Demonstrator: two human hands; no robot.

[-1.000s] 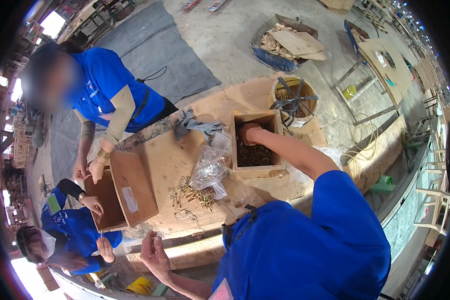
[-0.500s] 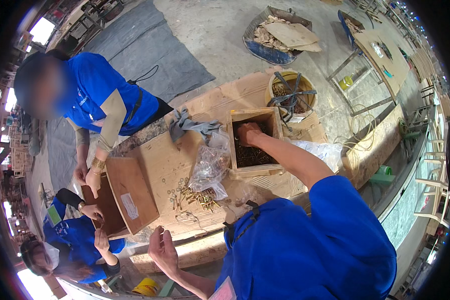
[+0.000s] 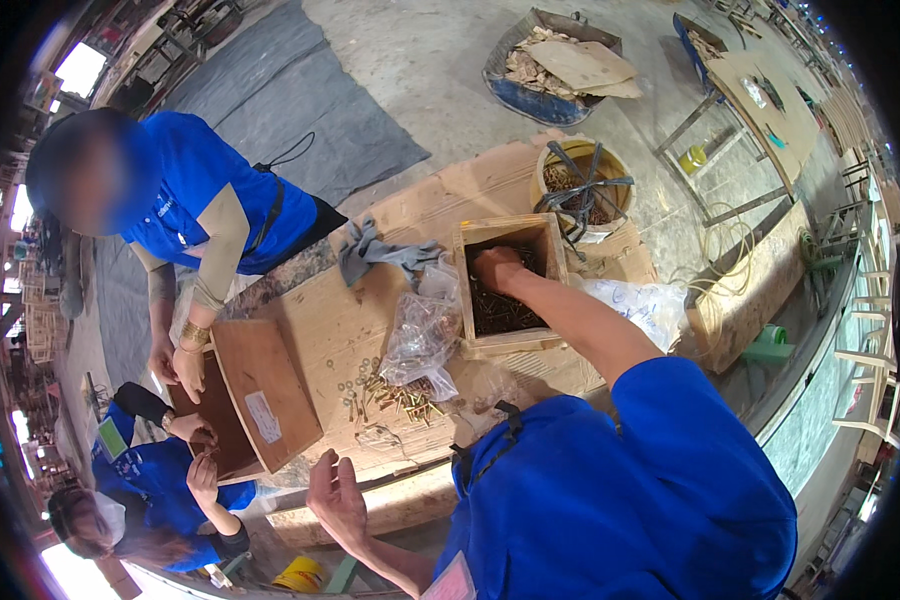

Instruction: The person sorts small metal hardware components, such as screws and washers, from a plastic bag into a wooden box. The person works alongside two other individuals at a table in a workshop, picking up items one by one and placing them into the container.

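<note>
The right hand (image 3: pixel 497 268) reaches down into a small open wooden box (image 3: pixel 506 283) that stands on the plywood worktop (image 3: pixel 320 320) at about one o'clock from the person's chest; its fingers are bent into the dark mass of screws (image 3: pixel 500 310) filling the box, though whether they are closed on any cannot be told from here. The left hand (image 3: pixel 337 497) hovers at the near edge of the worktop, at about seven o'clock from the box, palm turned up, fingers loosely spread and holding nothing. Between the two hands, a crumpled clear plastic bag (image 3: pixel 422 335) lies just beside the box at its nine o'clock side, and a scatter of loose brass-coloured screws and washers (image 3: pixel 385 392) is spread on the worktop at the bag's six o'clock. A grey rag (image 3: pixel 370 250) lies at ten o'clock from the box. A round yellow bucket (image 3: pixel 582 185) with dark straps across it stands at one o'clock, just beside the box. At nine o'clock, well apart, two other people in blue shirts handle a brown board panel (image 3: pixel 265 395).
</note>
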